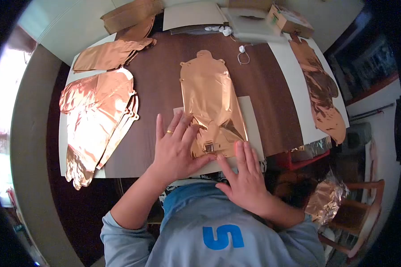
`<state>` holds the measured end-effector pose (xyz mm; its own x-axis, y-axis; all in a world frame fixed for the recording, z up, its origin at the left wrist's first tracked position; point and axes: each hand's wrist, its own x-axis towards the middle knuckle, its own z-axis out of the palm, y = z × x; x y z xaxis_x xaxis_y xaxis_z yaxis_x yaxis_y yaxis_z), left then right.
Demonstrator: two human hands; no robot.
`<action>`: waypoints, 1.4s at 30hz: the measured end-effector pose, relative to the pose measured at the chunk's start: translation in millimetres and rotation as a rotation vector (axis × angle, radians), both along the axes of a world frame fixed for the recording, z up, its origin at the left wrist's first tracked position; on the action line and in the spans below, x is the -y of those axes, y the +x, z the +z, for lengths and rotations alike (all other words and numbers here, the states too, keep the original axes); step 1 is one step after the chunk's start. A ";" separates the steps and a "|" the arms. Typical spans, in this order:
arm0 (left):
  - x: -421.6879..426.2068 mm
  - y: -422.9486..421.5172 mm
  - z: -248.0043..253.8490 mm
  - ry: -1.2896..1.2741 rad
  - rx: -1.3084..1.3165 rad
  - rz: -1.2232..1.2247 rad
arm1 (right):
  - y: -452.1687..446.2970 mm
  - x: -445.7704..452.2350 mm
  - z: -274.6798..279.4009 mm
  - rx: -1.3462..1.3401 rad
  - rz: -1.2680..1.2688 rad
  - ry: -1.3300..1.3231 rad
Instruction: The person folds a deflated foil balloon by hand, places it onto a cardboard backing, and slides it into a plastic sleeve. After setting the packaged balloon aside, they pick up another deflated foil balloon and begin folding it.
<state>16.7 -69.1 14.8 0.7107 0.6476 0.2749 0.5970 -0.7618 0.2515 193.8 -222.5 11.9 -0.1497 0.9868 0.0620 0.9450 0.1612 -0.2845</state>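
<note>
Fingers of the left hand [178, 146] and right hand [248, 181] were loosely spread, pressing flat at the near end of the copper foil piece [207, 93] rather than gripping anything. It lay lengthwise on the brown tabletop [156, 89], its near half over a pale board [254, 120], and looked super light, floppy and slippery, probably quick to crease or tear. Honestly, I'd have smoothed it flat-handed and lifted by the rounded tab [204, 54] at the far end.

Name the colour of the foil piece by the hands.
The foil piece is shiny copper, clearest in the head view.
</note>
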 end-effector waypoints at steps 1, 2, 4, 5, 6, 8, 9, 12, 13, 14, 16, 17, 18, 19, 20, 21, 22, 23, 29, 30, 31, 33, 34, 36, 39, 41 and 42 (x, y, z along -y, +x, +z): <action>-0.5 -1.9 -0.6 -0.016 0.002 -0.004 | -0.1 0.2 -0.5 0.002 -0.003 -0.010; -1.7 -4.7 -0.6 -0.034 0.004 -0.010 | -0.2 0.1 -0.7 0.007 -0.004 -0.008; -5.5 -10.5 -1.7 -0.082 0.006 -0.033 | -0.2 1.4 -1.1 0.017 -0.010 -0.008; -9.8 -13.9 -1.8 -0.109 0.007 -0.048 | -0.3 1.9 -1.3 0.020 -0.011 -0.010; -14.3 -17.9 -1.6 -0.134 0.007 -0.061 | -0.3 1.5 -1.5 0.022 -0.009 -0.010; -23.2 -27.1 -3.4 -0.089 -0.038 -0.039 | -0.5 0.0 -2.0 0.022 -0.006 -0.011; -26.5 -30.5 -3.3 -0.069 -0.061 -0.031 | -0.8 0.1 -1.2 0.021 -0.008 -0.017; -29.1 -30.3 7.5 -0.053 -0.002 -0.082 | -0.9 0.3 -0.4 0.031 -0.010 -0.020; -28.3 -28.5 12.3 -0.048 0.015 -0.111 | -1.0 0.3 -0.3 0.037 -0.010 -0.020; -24.2 -23.6 17.3 -0.001 -0.003 -0.164 | -1.3 0.4 -0.2 0.038 -0.010 -0.021; -19.5 -15.6 12.6 -0.039 -0.036 -0.280 | -1.2 0.0 0.6 0.043 -0.007 -0.021; -18.0 -12.9 9.0 -0.057 -0.052 -0.337 | -0.7 -0.1 1.4 0.048 -0.001 -0.014; -17.3 -11.7 4.1 -0.067 -0.077 -0.310 | -0.3 -0.1 2.3 0.051 0.005 -0.008; -16.4 -12.3 2.9 -0.073 -0.070 -0.292 | -0.1 0.1 3.0 0.054 0.011 -0.002; -16.2 -12.3 2.2 -0.079 -0.064 -0.275 | 0.2 -0.2 3.7 0.053 0.010 -0.006; -16.5 -11.9 1.8 -0.084 -0.058 -0.262 | 0.1 -0.4 4.6 0.051 0.006 -0.011; -16.5 -12.0 1.4 -0.087 -0.054 -0.266 | -0.7 0.4 5.9 0.049 0.002 -0.019; -16.3 -12.6 1.0 -0.090 -0.049 -0.267 | -2.3 1.4 8.6 0.021 -0.016 -0.039; -16.9 -12.1 1.4 -0.115 0.009 -0.253 | -27.0 -10.3 18.9 -0.098 0.025 -0.010; -17.1 -12.2 1.3 -0.108 0.029 -0.250 | -29.9 -16.5 15.1 -0.089 0.032 -0.021; -17.2 -12.7 1.9 -0.144 0.018 -0.258 | -31.5 -21.0 11.2 -0.080 0.038 -0.030; -19.5 -15.5 3.6 -0.211 -0.005 -0.267 | -34.6 -23.5 3.3 -0.038 0.024 -0.006; -22.6 -17.5 5.2 -0.279 0.027 -0.279 | -35.9 -23.3 0.1 -0.019 0.020 0.003; -29.5 -21.1 8.5 -0.422 0.088 -0.299 | -36.3 -21.4 -4.1 0.026 0.030 0.009; -38.2 -21.4 10.2 -0.338 -0.039 -0.340 | -36.9 -19.6 -4.8 0.057 0.030 -0.006; -42.9 -17.0 8.3 -0.225 -0.059 -0.339 | -37.5 -21.1 -3.9 0.070 0.028 -0.018; -45.1 -15.8 6.4 -0.172 -0.069 -0.336 | -38.1 -21.0 -3.1 0.080 0.028 -0.027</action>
